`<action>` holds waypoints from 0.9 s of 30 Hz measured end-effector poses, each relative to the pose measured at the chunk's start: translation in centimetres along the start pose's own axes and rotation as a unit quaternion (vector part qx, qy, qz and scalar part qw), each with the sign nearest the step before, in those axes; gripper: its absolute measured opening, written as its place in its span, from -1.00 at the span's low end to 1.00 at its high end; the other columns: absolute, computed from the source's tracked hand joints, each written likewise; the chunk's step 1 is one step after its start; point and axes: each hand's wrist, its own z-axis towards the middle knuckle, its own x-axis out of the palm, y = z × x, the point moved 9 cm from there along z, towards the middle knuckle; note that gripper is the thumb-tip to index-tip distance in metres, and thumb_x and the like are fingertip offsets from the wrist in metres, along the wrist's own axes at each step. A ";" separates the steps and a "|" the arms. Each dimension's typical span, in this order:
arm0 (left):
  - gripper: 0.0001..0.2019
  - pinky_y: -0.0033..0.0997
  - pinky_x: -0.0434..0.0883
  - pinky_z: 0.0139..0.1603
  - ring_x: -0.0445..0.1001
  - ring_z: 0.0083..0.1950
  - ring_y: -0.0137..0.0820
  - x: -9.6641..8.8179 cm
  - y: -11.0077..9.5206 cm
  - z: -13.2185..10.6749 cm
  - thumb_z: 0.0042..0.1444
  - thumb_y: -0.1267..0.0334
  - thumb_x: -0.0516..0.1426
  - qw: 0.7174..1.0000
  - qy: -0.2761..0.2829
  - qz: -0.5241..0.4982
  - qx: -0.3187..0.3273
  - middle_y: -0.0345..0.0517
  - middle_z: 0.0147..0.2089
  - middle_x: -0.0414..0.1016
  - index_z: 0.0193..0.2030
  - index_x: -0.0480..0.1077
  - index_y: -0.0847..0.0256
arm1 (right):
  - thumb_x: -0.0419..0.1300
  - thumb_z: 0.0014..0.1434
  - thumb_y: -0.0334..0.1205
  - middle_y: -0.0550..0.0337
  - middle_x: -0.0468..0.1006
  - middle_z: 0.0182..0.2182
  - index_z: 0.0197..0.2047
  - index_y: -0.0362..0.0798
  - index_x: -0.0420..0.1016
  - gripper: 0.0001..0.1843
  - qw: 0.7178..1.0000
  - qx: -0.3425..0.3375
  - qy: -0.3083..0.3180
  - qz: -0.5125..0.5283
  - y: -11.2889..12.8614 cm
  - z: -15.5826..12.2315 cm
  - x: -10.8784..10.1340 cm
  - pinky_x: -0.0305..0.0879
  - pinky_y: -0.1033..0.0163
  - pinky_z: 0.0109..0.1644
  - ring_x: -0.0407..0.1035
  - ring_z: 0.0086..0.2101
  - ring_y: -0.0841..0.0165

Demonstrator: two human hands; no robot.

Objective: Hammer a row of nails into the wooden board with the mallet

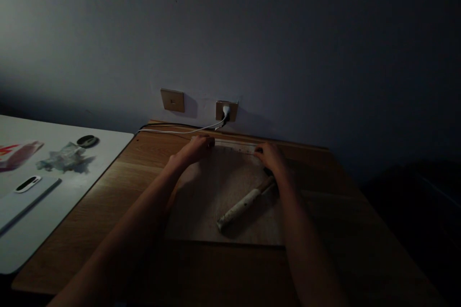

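Observation:
A pale rectangular board lies on the wooden table in dim light. My left hand is at its far left corner, with fingers curled in a pinch. Near the far right part of the board, my right hand is likewise closed, thumb and fingers together. A thin pale strip with small dark marks runs between both hands along the far edge; whether it is separate from the board I cannot tell. On the board, slanting toward my right forearm, lies a whitish, spotted stick-like piece with a brown far part, partly hidden by that forearm.
Behind the wooden table stands a wall with a socket, a white plug and cables, and another wall plate. The white table at left bears a phone-like slab, crumpled clear plastic, a dark oval object and a red-marked packet.

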 end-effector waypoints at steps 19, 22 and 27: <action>-0.77 -0.43 0.38 -0.18 0.50 -0.25 -0.35 0.2 -2.4 0.3 0.28 0.40 0.04 0.999 0.002 0.024 0.022 0.00 -0.23 0.54 -0.22 0.54 0.26 | 0.26 0.18 -0.49 0.08 0.69 -0.21 -0.22 -0.04 0.61 -0.82 0.994 -0.071 -0.062 0.047 3.1 -0.3 -0.4 0.32 0.29 -0.04 0.55 -0.15 0.28; -0.76 -0.42 0.40 -0.17 0.50 -0.24 -0.34 1.0 -2.7 0.4 0.31 0.39 0.02 1.000 0.001 0.018 0.012 0.00 -0.19 0.53 -0.17 0.54 0.25 | 0.28 0.17 -0.50 0.07 0.68 -0.23 -0.22 -0.05 0.58 -0.82 0.994 -0.074 -0.068 0.051 3.4 -0.2 0.0 0.32 0.29 -0.06 0.54 -0.16 0.27; -0.72 -0.43 0.42 -0.13 0.54 -0.18 -0.34 1.8 -2.4 0.5 0.32 0.42 0.00 1.000 -0.006 0.004 0.005 0.00 -0.11 0.54 -0.07 0.55 0.21 | 0.29 0.21 -0.47 0.04 0.68 -0.24 -0.21 -0.05 0.57 -0.86 0.993 -0.069 -0.075 0.058 3.3 0.0 0.4 0.33 0.26 -0.05 0.56 -0.17 0.25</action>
